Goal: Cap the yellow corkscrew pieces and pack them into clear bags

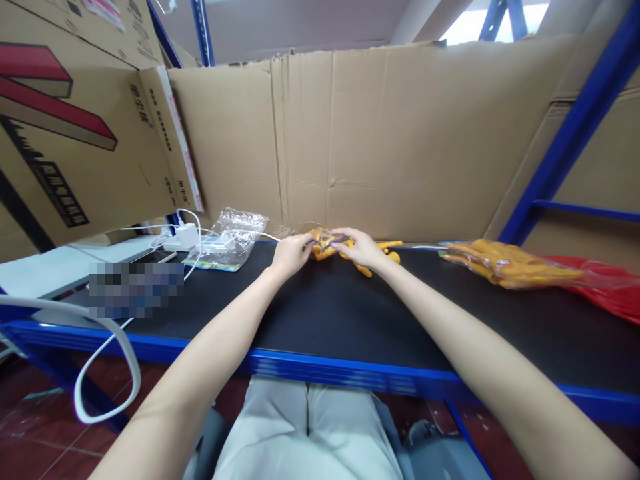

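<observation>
Both my arms reach forward over a black table top (320, 313) with a blue front edge. My left hand (291, 254) and my right hand (361, 248) meet at the far side of the table. Their fingers are pinched together on a small yellow-orange item (327, 245) that lies partly in clear wrapping. More yellow-orange pieces (387, 252) stick out to the right of my right hand. What exactly the item is I cannot make out.
A clear plastic bag (233, 239) lies at the left, beside a white charger (186, 236) with white cables. A bag of yellow-orange goods (505, 263) and a red bag (607, 287) lie at the right. Cardboard walls (380, 133) stand behind. Blue shelf posts (575, 127) rise at the right.
</observation>
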A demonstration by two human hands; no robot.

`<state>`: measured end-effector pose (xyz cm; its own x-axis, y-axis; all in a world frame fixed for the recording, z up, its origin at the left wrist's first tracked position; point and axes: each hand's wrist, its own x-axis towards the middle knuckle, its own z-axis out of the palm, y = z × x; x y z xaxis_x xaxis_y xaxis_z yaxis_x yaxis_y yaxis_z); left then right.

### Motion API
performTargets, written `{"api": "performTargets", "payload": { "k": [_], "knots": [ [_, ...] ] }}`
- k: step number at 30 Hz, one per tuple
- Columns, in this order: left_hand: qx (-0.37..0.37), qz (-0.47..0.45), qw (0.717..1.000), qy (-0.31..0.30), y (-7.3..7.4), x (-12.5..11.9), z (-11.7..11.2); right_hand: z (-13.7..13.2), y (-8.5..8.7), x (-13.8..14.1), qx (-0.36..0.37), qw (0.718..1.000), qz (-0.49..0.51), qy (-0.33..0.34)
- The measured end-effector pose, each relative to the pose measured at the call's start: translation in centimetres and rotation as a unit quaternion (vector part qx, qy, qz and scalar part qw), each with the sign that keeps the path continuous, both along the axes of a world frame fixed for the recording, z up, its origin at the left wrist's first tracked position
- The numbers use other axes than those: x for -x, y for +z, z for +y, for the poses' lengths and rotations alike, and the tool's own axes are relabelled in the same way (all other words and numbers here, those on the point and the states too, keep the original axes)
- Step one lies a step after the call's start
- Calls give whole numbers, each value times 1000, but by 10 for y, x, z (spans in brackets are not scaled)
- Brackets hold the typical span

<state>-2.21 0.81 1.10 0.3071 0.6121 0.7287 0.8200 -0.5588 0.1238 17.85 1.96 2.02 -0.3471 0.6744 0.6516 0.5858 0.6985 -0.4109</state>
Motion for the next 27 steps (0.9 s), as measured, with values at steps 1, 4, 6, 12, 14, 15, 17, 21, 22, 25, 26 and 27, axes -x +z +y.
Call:
{"api": "performTargets", "payload": {
  "k": [1,4,6,12,14,15,17,21,22,25,26,27],
  "knots": [
    [8,7,1000,-23,0,-2,0,-1,0,-5,-16,1000,-14,-21],
    [34,14,997,-63,-1,-2,1,0,2,-21,-22,996,-42,-81],
    [44,-2,997,-62,-1,3,3,2,2,-29,2,995,-18,-100],
    [183,-103,978,-13,-7,18,15,0,4,-33,179,970,157,-51],
    [241,-154,958,-22,-9,15,17,0,4,-29,207,954,217,-29],
    [259,-194,946,-36,-9,11,17,1,4,-27,203,947,246,-23],
    [282,-295,909,-80,-9,4,17,3,5,-23,161,944,288,-25],
    [285,-446,831,-174,-4,-9,14,0,12,-17,29,961,266,-68],
    [284,-457,821,-191,-3,-11,14,-3,14,-16,1,964,257,-74],
    [285,-457,812,-225,0,-12,12,-13,19,-14,-42,963,258,-67],
    [284,-452,814,-231,0,-11,11,-15,20,-14,-39,962,264,-64],
    [283,-445,817,-233,0,-10,11,-16,21,-14,-30,960,272,-60]
  ]
}}
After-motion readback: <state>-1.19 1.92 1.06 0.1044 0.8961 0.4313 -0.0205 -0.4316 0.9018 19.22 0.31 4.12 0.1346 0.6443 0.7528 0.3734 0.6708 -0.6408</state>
